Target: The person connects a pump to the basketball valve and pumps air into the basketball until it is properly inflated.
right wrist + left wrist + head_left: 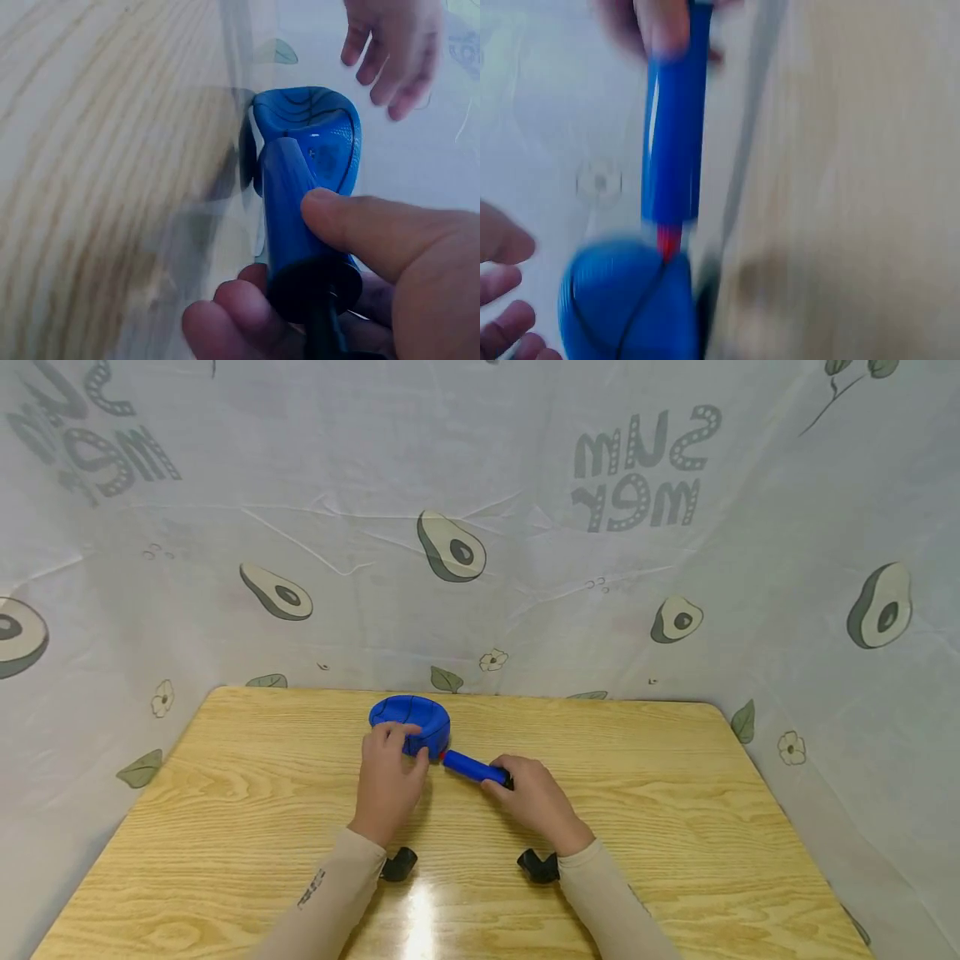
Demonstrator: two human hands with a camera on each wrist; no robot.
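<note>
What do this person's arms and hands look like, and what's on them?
The left hand and right hand wear no gloves. The left sleeve and right sleeve are long and beige; the left bears a dark marking. A curved black piece shows beside each sleeve.

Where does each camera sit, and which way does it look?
Head: worn on the head, facing forward and down at ball and pump; left grip, right grip and sleeves show.
Left wrist: worn there, facing pump and ball; parts of both grips show.
Right wrist: worn there, facing along pump toward ball; both grips show.
Both wrist views share ball and pump.
</note>
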